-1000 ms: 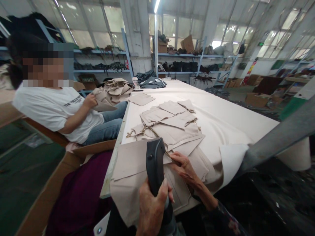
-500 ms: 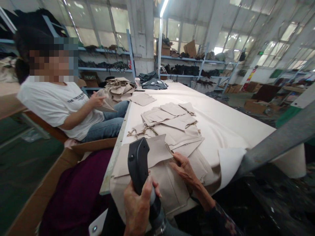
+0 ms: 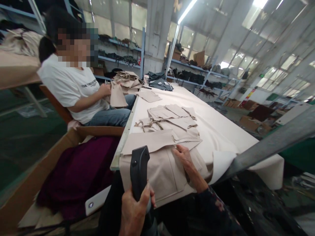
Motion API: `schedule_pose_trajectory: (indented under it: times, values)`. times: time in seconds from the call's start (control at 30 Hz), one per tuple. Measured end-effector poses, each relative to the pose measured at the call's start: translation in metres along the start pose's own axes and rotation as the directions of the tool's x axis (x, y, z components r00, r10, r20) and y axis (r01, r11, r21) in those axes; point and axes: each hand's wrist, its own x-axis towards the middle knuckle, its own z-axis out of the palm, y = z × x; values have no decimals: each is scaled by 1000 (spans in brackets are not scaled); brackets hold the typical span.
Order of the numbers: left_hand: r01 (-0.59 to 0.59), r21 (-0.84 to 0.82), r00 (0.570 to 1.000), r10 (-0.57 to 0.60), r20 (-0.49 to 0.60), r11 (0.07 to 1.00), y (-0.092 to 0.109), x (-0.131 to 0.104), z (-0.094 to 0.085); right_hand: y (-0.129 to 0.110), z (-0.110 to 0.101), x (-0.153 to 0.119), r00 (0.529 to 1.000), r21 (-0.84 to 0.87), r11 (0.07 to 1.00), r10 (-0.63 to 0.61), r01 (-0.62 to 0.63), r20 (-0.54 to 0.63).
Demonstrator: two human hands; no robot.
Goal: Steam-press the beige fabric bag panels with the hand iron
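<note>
My left hand (image 3: 135, 207) is wrapped round a black handheld tool (image 3: 139, 168) with a curved, blocky upper end, held upright in front of the table edge. My right hand (image 3: 185, 159) is closed in a pinch at the right end of a beige fabric piece (image 3: 147, 140), where a thin strip or edge shows at the fingertips. That piece lies across other beige pieces (image 3: 162, 177) that hang over the table's near edge. Just beyond it is a loose pile of beige fabric pieces (image 3: 169, 113) with short straps or cords at their ends.
The long table (image 3: 219, 123) is covered in pale cloth. A grey metal bar (image 3: 275, 149) slants along the right. At left, a cardboard box (image 3: 59, 149) holds purple cloth (image 3: 81, 170). A seated co-worker (image 3: 73, 82) handles a beige piece (image 3: 118, 95). Shelves (image 3: 187, 62) line the back.
The view has turned left and tilted. The beige piece by my right hand now lies flatter. The co-worker's beige piece has turned and hangs down more.
</note>
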Motion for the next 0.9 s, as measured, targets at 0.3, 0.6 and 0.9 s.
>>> schedule_pose_trajectory:
  times: [0.3,0.6,0.9]
  values:
    - [-21,-91,997,28,76,996,-11,-19,9,-55,23,-29,999,-82,995,-49,47,-16]
    - [-43,-108,997,50,61,993,-21,-13,-10,-96,41,-60,996,-54,998,45,-40,80]
    - [-157,-149,973,127,-191,976,-25,-21,-22,-120,90,22,987,274,958,-46,87,-152]
